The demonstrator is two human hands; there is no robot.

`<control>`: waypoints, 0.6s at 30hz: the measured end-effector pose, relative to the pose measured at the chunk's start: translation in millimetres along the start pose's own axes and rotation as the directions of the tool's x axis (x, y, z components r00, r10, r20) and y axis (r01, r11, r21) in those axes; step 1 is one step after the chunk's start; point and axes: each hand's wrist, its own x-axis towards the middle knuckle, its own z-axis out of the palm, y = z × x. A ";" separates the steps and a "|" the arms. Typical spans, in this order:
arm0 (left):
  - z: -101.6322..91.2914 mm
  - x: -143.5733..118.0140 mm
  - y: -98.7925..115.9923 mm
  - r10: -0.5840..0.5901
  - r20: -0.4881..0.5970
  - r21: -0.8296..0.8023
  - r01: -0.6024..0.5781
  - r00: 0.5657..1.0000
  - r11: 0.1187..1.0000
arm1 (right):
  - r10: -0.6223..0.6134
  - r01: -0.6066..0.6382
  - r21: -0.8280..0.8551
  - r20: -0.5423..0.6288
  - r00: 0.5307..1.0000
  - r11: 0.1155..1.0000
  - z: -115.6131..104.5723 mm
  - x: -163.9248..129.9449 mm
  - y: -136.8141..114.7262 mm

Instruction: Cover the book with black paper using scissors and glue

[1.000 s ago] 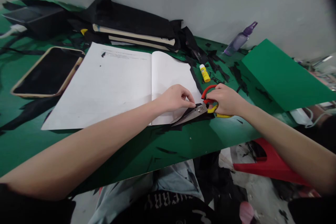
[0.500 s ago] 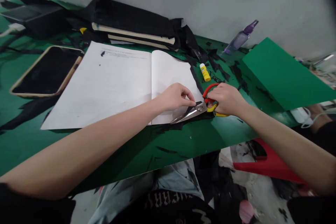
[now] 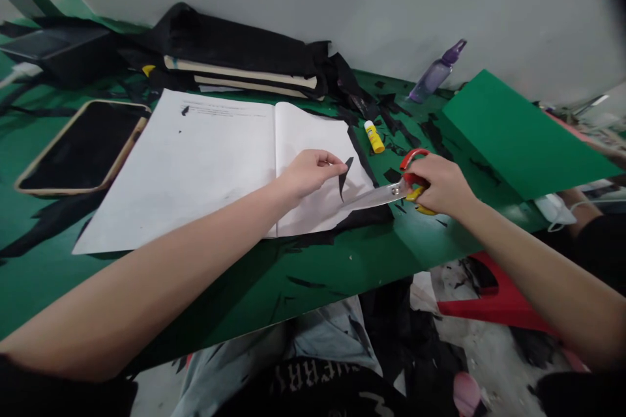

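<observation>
Between the thumb and fingers of my left hand (image 3: 317, 172) is a small curved scrap of black material (image 3: 345, 177), raised above the right-hand page. My right hand (image 3: 445, 186) grips a pair of scissors (image 3: 376, 195) by red and yellow handles, the blades pointing left over the page and blurred by motion. Under both hands lies an open white book (image 3: 210, 163), with a few printed lines near the top of its left page. Black material (image 3: 374, 216) shows along the right page's outer edge.
A yellow glue stick (image 3: 374, 137) lies behind the scissors. Farther back are a purple spray bottle (image 3: 435, 75), a green board (image 3: 528, 137) and black-covered books (image 3: 244, 39). A phone (image 3: 85, 146) lies left. Black scraps litter the green table (image 3: 235, 300).
The black scrap has come up off the page edge in my left hand, which moved slightly left and up. My right hand has drawn the scissors away to the right.
</observation>
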 end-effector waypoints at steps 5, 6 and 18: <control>2.3 -4.1 3.5 0.060 -0.039 0.091 -0.056 0.997 0.994 | 0.346 -0.328 0.121 -0.179 0.921 0.937 -8.7 -26.3 2.8; 3.5 -6.3 5.7 0.093 -0.045 0.119 -0.087 0.995 0.989 | 0.418 -0.391 0.163 -0.196 0.887 0.906 -9.7 -32.1 2.1; 57.8 -61.8 13.3 0.518 0.480 0.542 -0.704 0.708 0.459 | 0.811 -0.691 0.447 -0.160 0.563 0.568 -10.7 -84.7 -23.4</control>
